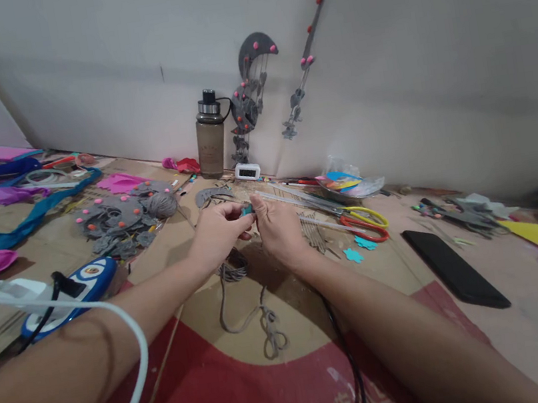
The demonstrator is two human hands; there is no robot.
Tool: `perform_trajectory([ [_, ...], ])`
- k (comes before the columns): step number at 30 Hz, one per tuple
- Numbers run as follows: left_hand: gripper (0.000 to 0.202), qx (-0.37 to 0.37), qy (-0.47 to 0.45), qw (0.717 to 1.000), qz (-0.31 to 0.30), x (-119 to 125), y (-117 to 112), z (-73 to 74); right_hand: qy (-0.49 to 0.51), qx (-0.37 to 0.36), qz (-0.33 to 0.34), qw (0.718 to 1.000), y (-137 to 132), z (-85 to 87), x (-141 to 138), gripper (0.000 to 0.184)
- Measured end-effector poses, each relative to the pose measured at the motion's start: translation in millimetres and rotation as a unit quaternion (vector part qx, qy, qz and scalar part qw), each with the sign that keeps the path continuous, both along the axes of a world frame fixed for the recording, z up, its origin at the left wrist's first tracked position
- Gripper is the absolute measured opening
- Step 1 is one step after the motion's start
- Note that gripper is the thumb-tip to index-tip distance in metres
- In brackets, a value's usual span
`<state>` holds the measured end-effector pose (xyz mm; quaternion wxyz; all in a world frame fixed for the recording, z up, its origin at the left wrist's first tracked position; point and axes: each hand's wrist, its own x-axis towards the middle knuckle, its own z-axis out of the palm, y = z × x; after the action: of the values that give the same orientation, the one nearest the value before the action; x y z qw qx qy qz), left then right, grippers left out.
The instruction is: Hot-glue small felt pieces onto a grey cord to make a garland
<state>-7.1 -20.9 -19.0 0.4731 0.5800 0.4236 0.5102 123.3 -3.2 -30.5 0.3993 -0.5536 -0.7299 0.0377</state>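
Currently, cardboard (pixel 197 301) low, wall (pixel 387 42) up top; mid-frame, our left hand (pixel 219 230) pinches teal bit (pixel 246 209), right hand (pixel 280 228) against it, grip unclear.

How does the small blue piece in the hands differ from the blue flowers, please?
The small blue piece sits between the left hand and right hand; the blue flowers lie on the cardboard. The piece looks darker, the flowers brighter. Both are bluish.

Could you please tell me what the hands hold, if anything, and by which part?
The left hand holds a small teal piece against the right hand; by which part cannot be told.
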Motion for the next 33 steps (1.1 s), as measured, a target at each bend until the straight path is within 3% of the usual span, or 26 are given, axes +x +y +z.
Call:
perform_trajectory([
  [10,0.008,-0.056,-0.085,0.995,0.02,-1.3,-0.3,5.7,0.13,-0.035,0.117,0.984,-7.4,6.0,-2.8,0.061],
  [18,0.014,-0.083,-0.16,0.983,0.023,-6.7,5.7,9.3,0.247,-0.035,0.163,0.955,-2.8,0.5,-7.4,0.015],
  [33,0.013,-0.067,-0.193,0.979,-0.004,-4.3,7.2,7.2,0.256,-0.01,0.145,0.956,-9.3,6.7,-6.3,0.013],
])
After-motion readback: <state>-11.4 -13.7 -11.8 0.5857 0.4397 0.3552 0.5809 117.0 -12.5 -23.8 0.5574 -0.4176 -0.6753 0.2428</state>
